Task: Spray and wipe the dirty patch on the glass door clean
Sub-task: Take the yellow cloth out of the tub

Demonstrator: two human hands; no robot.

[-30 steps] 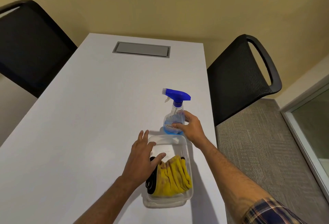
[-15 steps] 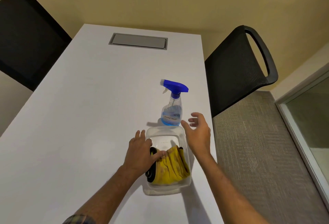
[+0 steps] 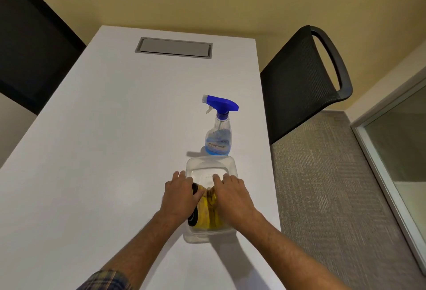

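A clear spray bottle (image 3: 218,134) with a blue trigger head and blue liquid stands upright on the white table (image 3: 103,151). Just in front of it sits a clear plastic tub (image 3: 211,166) holding a yellow cloth (image 3: 211,214) and a black item. My left hand (image 3: 181,197) lies on the tub's left rim, thumb on the cloth. My right hand (image 3: 232,195) lies flat over the cloth inside the tub, fingers spread. Whether either hand grips the cloth is hidden. A glass panel (image 3: 401,151) with a grey frame stands at the right edge.
A black mesh chair (image 3: 299,82) stands at the table's right side and another black chair (image 3: 30,54) at the far left. A grey cable hatch (image 3: 174,47) is set into the table's far end. Grey carpet (image 3: 322,197) lies between table and glass.
My right hand let go of the spray bottle, drew back and came down onto the cloth in the tub. My left hand stayed at the tub's left rim.
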